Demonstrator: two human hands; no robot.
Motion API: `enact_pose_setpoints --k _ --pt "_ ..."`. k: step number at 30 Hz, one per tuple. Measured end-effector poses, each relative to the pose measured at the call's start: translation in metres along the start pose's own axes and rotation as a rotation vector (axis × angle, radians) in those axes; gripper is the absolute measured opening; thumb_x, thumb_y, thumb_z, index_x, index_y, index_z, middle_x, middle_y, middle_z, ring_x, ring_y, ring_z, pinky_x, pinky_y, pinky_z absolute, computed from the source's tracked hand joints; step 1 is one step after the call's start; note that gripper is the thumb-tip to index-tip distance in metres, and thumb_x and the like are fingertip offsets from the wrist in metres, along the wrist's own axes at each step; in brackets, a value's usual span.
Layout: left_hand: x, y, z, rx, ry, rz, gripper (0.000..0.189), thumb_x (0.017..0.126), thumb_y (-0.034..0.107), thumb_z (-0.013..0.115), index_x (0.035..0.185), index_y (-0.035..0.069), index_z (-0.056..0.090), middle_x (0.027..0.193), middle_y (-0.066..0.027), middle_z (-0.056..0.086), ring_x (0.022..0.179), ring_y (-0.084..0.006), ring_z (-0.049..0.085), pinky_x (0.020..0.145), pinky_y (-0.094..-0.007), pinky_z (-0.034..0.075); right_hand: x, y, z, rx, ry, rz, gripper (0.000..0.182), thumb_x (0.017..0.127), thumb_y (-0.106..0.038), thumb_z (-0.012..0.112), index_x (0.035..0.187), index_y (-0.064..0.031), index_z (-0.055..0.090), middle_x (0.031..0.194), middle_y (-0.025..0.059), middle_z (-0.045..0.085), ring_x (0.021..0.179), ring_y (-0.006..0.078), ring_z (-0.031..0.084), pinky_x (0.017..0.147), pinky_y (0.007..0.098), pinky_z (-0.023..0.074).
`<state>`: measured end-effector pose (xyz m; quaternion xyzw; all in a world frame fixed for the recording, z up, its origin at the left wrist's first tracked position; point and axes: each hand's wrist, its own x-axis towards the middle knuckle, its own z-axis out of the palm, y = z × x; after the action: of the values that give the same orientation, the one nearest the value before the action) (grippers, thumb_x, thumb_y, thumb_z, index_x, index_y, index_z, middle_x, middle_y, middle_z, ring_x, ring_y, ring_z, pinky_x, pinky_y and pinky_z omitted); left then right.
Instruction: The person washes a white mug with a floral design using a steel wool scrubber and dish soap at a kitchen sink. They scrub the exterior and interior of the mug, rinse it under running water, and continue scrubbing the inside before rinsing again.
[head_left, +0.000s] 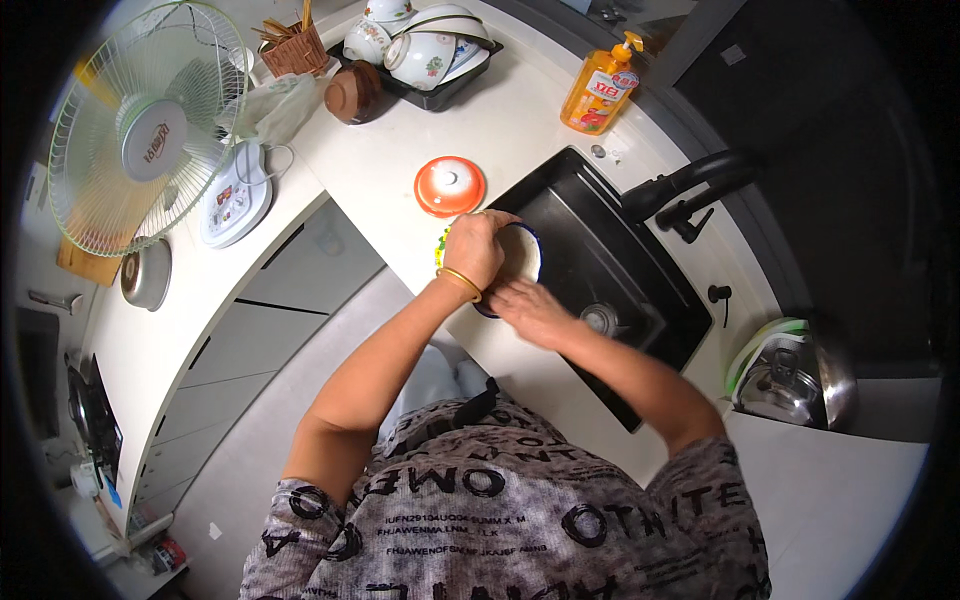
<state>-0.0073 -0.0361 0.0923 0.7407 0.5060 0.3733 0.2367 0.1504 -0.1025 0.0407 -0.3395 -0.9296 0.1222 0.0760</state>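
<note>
A white enamel pot (523, 259) with a dark blue rim and a yellow-green pattern outside is tipped toward the sink's left edge. My left hand (474, 251), with a gold bangle at the wrist, grips its rim. My right hand (532, 311) is slightly blurred, its fingers at the near side of the pot's mouth; whether they hold anything is hidden. An orange and white lid (450, 186) with a pale knob lies on the counter just beyond the pot. Under and beside the pot is the black sink (581, 225) with a round drain strainer (598, 320).
A black faucet (690, 180) reaches over the sink from the right. Behind stands an orange pump bottle of dish soap (600, 90). A black dish rack (442, 94) holds bowls, with a brown bowl (354, 91) beside it. A fan (150, 139) stands at the left.
</note>
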Motion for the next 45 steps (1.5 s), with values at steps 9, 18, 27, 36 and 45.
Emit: enact_pose_setpoints --k 9,18,27,36,45 --pt "-0.010 0.010 0.005 0.046 0.079 0.067 0.043 0.063 -0.012 0.046 0.093 0.004 0.071 0.093 -0.0182 0.068 0.091 -0.0368 0.064 0.084 -0.0416 0.050 0.040 -0.050 0.001 0.687 0.121 0.425 0.013 0.081 -0.005 0.051 0.089 0.0042 0.058 0.084 0.0252 0.061 0.090 0.0433 0.060 0.082 0.0494 0.0475" --pt "0.001 -0.004 0.002 0.037 -0.082 0.033 0.038 0.063 -0.008 0.052 0.091 0.007 0.073 0.089 -0.0157 0.069 0.082 -0.0370 0.064 0.080 -0.0436 0.051 -0.006 0.007 -0.016 -0.214 0.121 -0.107 0.017 0.082 -0.010 0.053 0.094 -0.0002 0.061 0.109 0.0167 0.061 0.111 0.0312 0.056 0.105 0.0450 0.0388" --pt "-0.009 0.011 0.011 0.050 -0.014 0.129 0.042 0.059 -0.012 0.049 0.090 0.005 0.072 0.095 -0.0122 0.070 0.089 -0.0322 0.064 0.089 -0.0380 0.046 0.042 -0.036 0.011 1.033 0.053 0.452 0.047 0.082 -0.026 0.062 0.120 0.0001 0.054 0.117 0.0224 0.059 0.114 0.0350 0.054 0.101 0.0430 0.0403" --pt "-0.005 0.009 0.003 0.069 -0.146 0.155 0.041 0.060 -0.011 0.051 0.091 0.004 0.072 0.095 -0.0143 0.070 0.088 -0.0353 0.063 0.084 -0.0405 0.049 0.024 -0.001 -0.004 -0.187 -0.152 0.063 0.047 0.076 -0.007 0.062 0.123 -0.0026 0.057 0.125 0.0184 0.057 0.122 0.0330 0.050 0.104 0.0445 0.0371" --pt "-0.003 0.009 0.007 0.044 -0.062 0.083 0.040 0.062 -0.010 0.050 0.090 0.006 0.073 0.093 -0.0133 0.070 0.084 -0.0334 0.064 0.084 -0.0409 0.047 0.045 -0.045 0.001 0.928 0.089 0.483 0.052 0.081 -0.019 0.060 0.128 0.0016 0.049 0.128 0.0294 0.051 0.122 0.0398 0.048 0.101 0.0440 0.0408"
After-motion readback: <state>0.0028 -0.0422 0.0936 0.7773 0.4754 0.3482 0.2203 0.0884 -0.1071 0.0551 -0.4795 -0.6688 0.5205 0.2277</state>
